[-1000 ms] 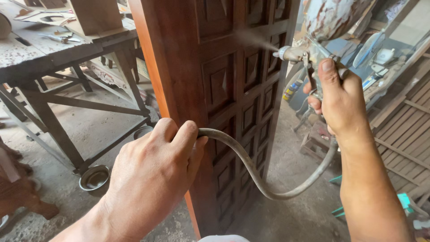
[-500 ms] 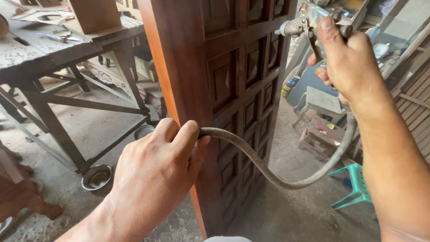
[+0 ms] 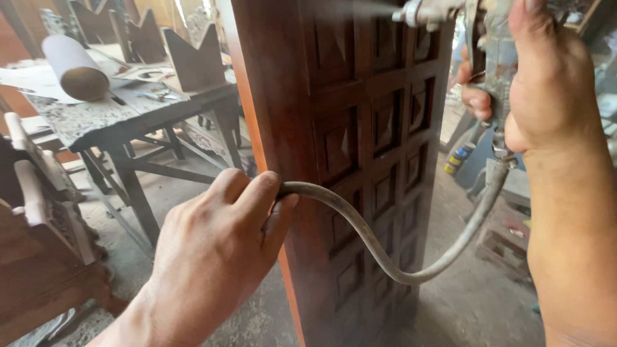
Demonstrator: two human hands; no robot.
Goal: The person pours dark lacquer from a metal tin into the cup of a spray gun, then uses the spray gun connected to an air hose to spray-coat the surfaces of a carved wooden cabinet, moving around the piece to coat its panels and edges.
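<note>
A tall dark-brown carved wooden door (image 3: pixel 360 148) with raised square panels stands upright in front of me. My right hand (image 3: pixel 546 83) grips a metal spray gun (image 3: pixel 450 16) at the top right, its nozzle pointing left at the door's upper panels, with a faint mist coming off it. A grey hose (image 3: pixel 385 257) runs down from the gun, loops low across the door and rises to my left hand (image 3: pixel 218 250), which is closed around it near the door's left edge.
A worn metal-framed workbench (image 3: pixel 116 115) stands at the left with a paper roll (image 3: pixel 74 64) and wooden pieces (image 3: pixel 193 61) on it. Carved wooden furniture (image 3: pixel 38 225) sits at the far left. Cans and clutter (image 3: pixel 459 157) lie on the dusty floor behind the door.
My right hand has lifted the spray gun from the door's middle panels to its upper panels. The view has moved closer. My left hand keeps its grip on the hose.
</note>
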